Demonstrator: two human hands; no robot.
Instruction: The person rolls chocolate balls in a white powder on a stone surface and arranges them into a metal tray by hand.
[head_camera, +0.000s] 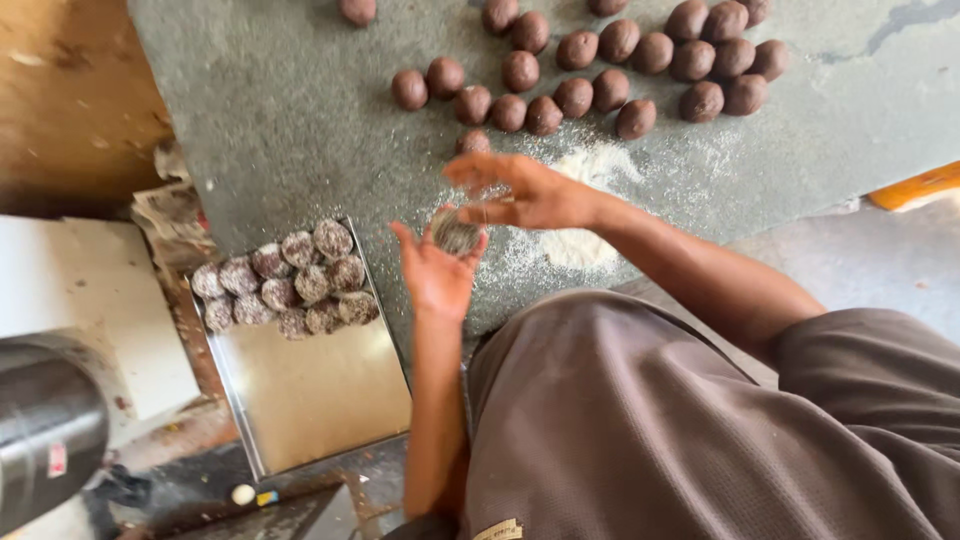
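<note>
My left hand (436, 272) is palm up and cradles a brown ball dusted with white flakes (455, 233). My right hand (525, 190) hovers just above it with fingers spread, and a little white powder falls from them onto the ball. Under my right wrist a heap of white powder (580, 205) lies on the grey stone slab (290, 110). Several plain brown balls (590, 70) lie in rows at the far side of the slab. A steel tray (320, 390) to the left holds several coated balls (285, 280) at its far end.
A dark metal cylinder (45, 430) stands at the lower left beside a white board (85, 300). An orange object (915, 185) lies at the slab's right edge. My knees in brown cloth (650, 430) fill the lower right.
</note>
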